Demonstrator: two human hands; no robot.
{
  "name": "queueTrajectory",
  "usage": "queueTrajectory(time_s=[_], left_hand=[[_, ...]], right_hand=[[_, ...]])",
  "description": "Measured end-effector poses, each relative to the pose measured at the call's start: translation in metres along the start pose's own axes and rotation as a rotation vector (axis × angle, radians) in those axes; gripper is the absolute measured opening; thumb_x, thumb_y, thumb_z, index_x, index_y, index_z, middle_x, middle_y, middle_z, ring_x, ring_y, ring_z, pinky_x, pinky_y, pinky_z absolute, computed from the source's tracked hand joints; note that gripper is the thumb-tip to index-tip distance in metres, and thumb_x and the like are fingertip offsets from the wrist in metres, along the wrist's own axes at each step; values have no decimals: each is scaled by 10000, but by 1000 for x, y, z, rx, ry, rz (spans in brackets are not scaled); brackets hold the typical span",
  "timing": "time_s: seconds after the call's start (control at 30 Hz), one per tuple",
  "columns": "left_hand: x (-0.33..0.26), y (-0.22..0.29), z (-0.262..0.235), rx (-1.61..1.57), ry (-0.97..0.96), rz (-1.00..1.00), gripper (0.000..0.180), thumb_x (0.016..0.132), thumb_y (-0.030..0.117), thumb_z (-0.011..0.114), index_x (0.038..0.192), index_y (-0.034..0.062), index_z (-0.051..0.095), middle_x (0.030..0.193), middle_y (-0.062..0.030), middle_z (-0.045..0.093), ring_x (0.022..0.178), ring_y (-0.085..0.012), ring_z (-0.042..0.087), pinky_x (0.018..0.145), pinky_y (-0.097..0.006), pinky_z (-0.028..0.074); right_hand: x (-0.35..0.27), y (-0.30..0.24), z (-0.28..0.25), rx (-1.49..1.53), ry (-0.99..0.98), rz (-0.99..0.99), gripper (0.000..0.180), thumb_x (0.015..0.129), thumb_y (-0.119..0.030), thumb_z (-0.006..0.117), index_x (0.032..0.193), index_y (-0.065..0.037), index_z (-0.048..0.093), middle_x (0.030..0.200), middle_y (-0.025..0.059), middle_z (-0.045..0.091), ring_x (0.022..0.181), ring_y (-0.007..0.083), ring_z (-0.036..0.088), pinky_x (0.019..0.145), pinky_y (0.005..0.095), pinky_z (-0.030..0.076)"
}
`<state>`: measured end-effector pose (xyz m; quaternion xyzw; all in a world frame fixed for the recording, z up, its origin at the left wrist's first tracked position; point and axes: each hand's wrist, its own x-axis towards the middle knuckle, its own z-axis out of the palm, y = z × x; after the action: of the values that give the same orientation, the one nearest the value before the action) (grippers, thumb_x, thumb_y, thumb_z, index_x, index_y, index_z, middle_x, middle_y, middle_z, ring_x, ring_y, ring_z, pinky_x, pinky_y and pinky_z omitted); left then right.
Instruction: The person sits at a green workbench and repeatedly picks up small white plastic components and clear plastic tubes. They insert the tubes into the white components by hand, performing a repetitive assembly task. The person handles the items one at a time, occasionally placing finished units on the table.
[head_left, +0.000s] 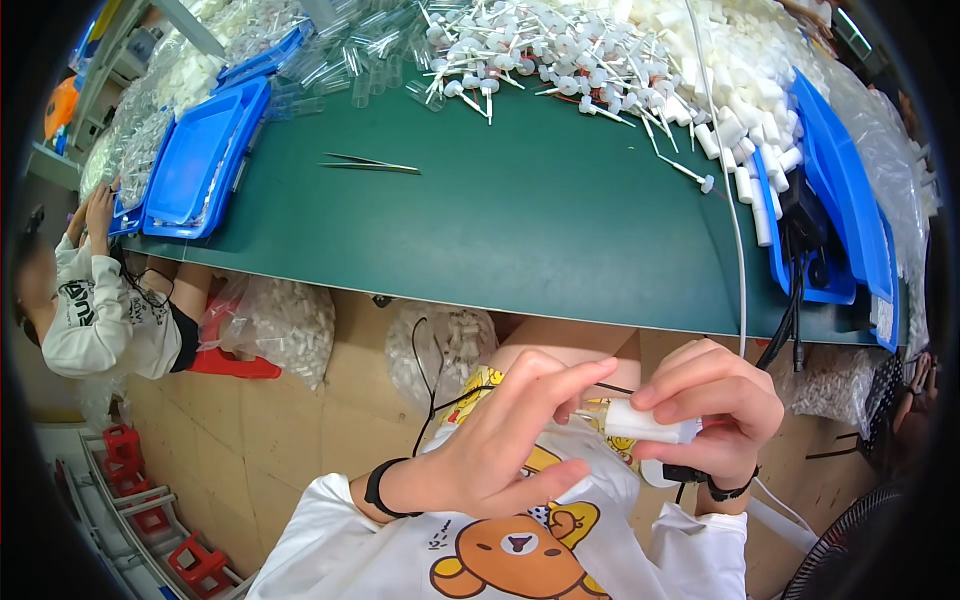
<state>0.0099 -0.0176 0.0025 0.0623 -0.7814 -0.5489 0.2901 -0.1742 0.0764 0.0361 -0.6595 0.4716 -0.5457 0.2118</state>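
The right hand (712,410) was curled around a small white plastic cap (640,422), its thumb on the near side and the other fingers (690,385) wrapped over the top, so the cap lay gripped inside that curl with only its left end poking out toward the other hand. The left hand (495,450) reached across from the left with fingers mostly extended; its forefinger (570,378) stretched above the cap's exposed end and its thumb (545,480) lay below, the tips just beside the cap, and something thin and white showed at the cap's mouth, too small to tell whether the left fingers pinched it. Both hands were held low over the person's lap, on the near side of the green bench (520,230), well apart from everything on it. Far beyond the fingers, a pair of metal tweezers (370,164) lay on the bare green surface; farther still sat a heap of white stemmed parts (560,50) and clear tubes (350,60). Beyond the right hand rose a pile of white caps (745,120) against a blue tray (845,200), and another blue tray (200,160) stood far off to the left, near a seated co-worker (95,300).
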Motion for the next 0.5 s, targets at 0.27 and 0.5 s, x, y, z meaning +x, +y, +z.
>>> queueTrajectory(time_s=[0.27,0.5], left_hand=[[9,-9,5,386,-88,50,428,700,135,696,1080,18,538,773,-59,499,661,-229,476,623,-310,388],[7,-5,5,222,-177,10,373,723,147,681,1028,-3,527,745,-77,512,613,-247,496,555,-337,407]], right_hand=[[0,0,-1,-115,-50,81,293,588,-20,795,826,-1,624,816,111,656,718,210,633,600,275,493],[-4,2,-5,120,-103,143,288,589,-34,802,817,2,629,814,115,658,719,218,633,639,298,510]])
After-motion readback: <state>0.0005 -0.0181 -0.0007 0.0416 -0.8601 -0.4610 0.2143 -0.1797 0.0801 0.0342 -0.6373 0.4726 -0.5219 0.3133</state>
